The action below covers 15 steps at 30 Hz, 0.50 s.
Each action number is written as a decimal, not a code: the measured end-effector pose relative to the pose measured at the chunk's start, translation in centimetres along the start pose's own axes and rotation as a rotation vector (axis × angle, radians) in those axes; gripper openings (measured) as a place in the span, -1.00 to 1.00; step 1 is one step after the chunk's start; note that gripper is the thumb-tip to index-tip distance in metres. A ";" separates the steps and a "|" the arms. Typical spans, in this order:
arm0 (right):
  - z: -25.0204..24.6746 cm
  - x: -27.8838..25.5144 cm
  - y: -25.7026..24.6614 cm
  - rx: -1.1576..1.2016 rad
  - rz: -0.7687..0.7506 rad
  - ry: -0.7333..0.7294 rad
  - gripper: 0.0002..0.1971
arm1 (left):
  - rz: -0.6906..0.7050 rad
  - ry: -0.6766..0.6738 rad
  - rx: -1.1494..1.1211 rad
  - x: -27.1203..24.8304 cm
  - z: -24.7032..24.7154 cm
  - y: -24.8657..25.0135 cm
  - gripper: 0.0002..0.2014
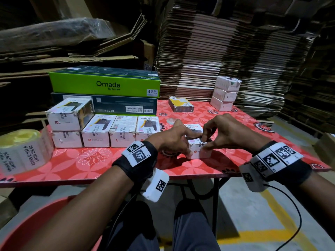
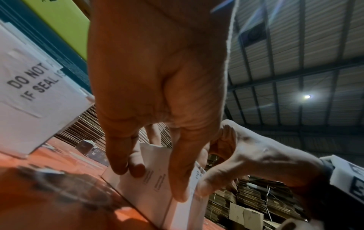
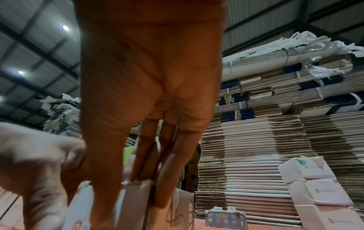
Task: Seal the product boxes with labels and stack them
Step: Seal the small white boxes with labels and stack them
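A: What lies at the left of the table (image 1: 101, 160)?
B: A label roll (image 1: 23, 151), then sealed boxes (image 1: 96, 132) in a row.
A: And the hands?
B: The left hand (image 1: 172, 140) grips a small white box (image 1: 198, 151) near the front edge; the right hand (image 1: 223, 131) pinches its top, fingers curled on it.
A: Far right?
B: Three stacked boxes (image 1: 225, 95).

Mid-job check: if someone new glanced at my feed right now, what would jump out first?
Both hands meet at the middle of the red flowered table: the left hand and the right hand grip a small white product box. Behind it at the left stands a row of sealed boxes before a bright green Omada carton. A label roll reading DO NOT ACCEPT IF SEAL IS BROKEN lies at the near left edge.
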State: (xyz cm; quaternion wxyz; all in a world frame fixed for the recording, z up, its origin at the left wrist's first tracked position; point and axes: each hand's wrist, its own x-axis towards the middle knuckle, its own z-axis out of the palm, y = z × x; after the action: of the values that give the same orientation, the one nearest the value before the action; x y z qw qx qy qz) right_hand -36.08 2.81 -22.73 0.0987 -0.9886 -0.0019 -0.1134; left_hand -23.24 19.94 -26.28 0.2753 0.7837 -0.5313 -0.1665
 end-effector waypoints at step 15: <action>0.4 -0.9 0.4 0.057 -0.010 0.058 -0.78 | -0.012 -0.005 0.010 0.3 -0.3 0.4 -0.31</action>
State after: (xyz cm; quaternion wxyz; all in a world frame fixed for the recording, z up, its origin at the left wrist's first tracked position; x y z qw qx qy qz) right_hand -36.91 2.48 -23.38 0.1264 -0.9817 -0.0070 -0.1424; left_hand -23.22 19.65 -25.76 0.2689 0.7880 -0.5280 -0.1673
